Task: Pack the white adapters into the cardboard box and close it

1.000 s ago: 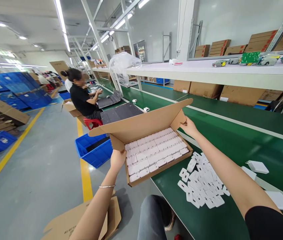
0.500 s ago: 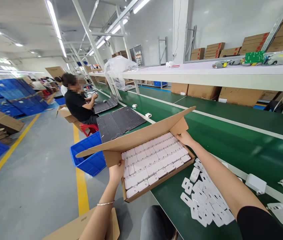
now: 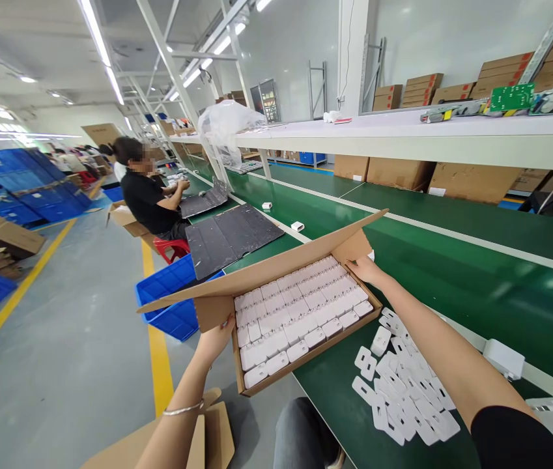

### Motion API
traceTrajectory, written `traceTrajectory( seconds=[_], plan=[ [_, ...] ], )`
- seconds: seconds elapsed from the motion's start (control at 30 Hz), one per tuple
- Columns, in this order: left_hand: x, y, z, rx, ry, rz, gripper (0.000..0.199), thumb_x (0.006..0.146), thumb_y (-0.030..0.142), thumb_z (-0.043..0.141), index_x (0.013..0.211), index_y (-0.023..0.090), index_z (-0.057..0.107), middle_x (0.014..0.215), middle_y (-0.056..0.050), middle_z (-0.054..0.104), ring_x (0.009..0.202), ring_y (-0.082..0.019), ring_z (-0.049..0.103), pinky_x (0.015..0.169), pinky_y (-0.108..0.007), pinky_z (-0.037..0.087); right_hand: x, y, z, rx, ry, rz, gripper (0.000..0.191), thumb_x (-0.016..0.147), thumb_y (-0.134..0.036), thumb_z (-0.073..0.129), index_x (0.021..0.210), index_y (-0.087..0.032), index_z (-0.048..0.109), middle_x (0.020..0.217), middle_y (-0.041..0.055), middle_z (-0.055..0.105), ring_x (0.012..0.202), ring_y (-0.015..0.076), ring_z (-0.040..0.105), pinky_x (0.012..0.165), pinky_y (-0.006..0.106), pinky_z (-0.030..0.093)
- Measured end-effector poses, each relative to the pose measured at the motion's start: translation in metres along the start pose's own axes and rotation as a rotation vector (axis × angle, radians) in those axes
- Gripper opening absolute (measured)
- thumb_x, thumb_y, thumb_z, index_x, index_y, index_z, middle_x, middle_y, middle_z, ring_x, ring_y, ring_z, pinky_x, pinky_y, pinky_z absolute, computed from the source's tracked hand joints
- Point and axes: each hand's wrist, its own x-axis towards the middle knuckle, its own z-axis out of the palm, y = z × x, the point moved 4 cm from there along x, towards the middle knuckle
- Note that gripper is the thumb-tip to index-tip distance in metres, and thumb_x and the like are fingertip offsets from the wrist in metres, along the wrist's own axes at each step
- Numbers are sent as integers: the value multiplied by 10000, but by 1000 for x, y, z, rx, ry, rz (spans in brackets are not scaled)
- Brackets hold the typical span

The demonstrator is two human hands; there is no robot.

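A shallow cardboard box (image 3: pixel 315 348) filled with rows of white chargers (image 3: pixel 300 306) rests half over the edge of the green conveyor table (image 3: pixel 452 273), its lid flap (image 3: pixel 256 273) raised. My left hand (image 3: pixel 216 339) grips the box's near left corner. My right hand (image 3: pixel 364 268) holds the far right corner by the side flap. A heap of several flat white plastic pieces (image 3: pixel 403 397) lies on the table right of the box.
A seated co-worker (image 3: pixel 149 195) works farther along the line beside black trays (image 3: pixel 232 238). A blue bin (image 3: pixel 169 299) stands on the floor below. Flat cardboard (image 3: pixel 169 443) lies by my knee (image 3: pixel 300 430). White chargers (image 3: pixel 503 358) sit at right. A shelf (image 3: pixel 427 140) with cartons runs overhead.
The box has come down and toward me, its lid flap sinking lower. My left hand shifted slightly left along the near corner; my right hand stayed on the far corner.
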Motion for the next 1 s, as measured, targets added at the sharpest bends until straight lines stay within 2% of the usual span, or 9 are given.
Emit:
traceTrajectory(
  seconds=[0.27,0.4,0.47,0.57,0.67,0.8,0.87,0.93,1.0],
  plan=[
    [-1,1,1,45,-19,-53,102,805,319,528,768,266,606,949,-106,754,1120,-348,656,1104,-466,476,-1,1,-2,82,-11,62,311,917,-250,580,1184,-217,736,1169,103,780,1246,326,650,1089,456,512],
    [-3,3,12,87,-2,-105,104,815,292,557,714,269,572,867,-109,725,1085,-343,647,1052,-465,488,-2,1,8,106,-13,99,275,918,-257,607,1157,-213,736,1162,101,778,1137,297,699,1029,424,543],
    [-3,2,18,104,-5,-132,156,842,280,579,691,252,556,810,-89,691,998,-311,657,1008,-474,502,1,2,15,111,-20,122,259,927,-280,648,1158,-190,724,1179,104,765,1076,265,715,996,426,554],
    [-1,-1,23,112,-20,-165,198,896,298,649,735,201,586,803,-31,662,909,-233,657,963,-457,520,5,5,23,110,-29,144,260,950,-349,693,1133,-166,713,1203,101,739,1094,239,696,1010,454,541],
    [2,-5,23,102,-28,-188,159,903,301,688,817,179,633,913,-42,696,1016,-236,664,1022,-481,507,8,7,25,121,-42,140,265,964,-373,691,1128,-165,707,1232,93,722,1134,241,678,1017,460,535],
    [5,-9,18,72,-39,-218,42,836,233,656,850,195,669,1071,-140,735,1284,-369,589,1183,-567,391,9,9,23,153,-47,120,266,922,-317,692,1144,-171,706,1287,129,713,1205,281,653,1030,467,528],
    [6,-10,15,40,-57,-227,123,814,247,654,921,195,685,1172,-169,730,1375,-407,528,1221,-571,352,9,9,21,168,-39,116,293,886,-282,678,1163,-194,714,1294,134,720,1243,312,634,1042,470,527],
    [4,-11,8,-5,-86,-239,238,806,296,679,1018,188,688,1225,-178,721,1379,-407,534,1198,-560,399,9,9,21,181,-28,118,327,856,-262,658,1173,-214,725,1271,122,738,1263,342,624,1048,466,531],
    [1,-13,-3,-65,-128,-244,349,800,366,713,1101,191,682,1228,-172,728,1305,-377,604,1116,-510,502,9,8,21,192,-18,123,357,840,-263,648,1184,-224,733,1250,108,751,1261,361,627,1048,458,537]
  ],
)
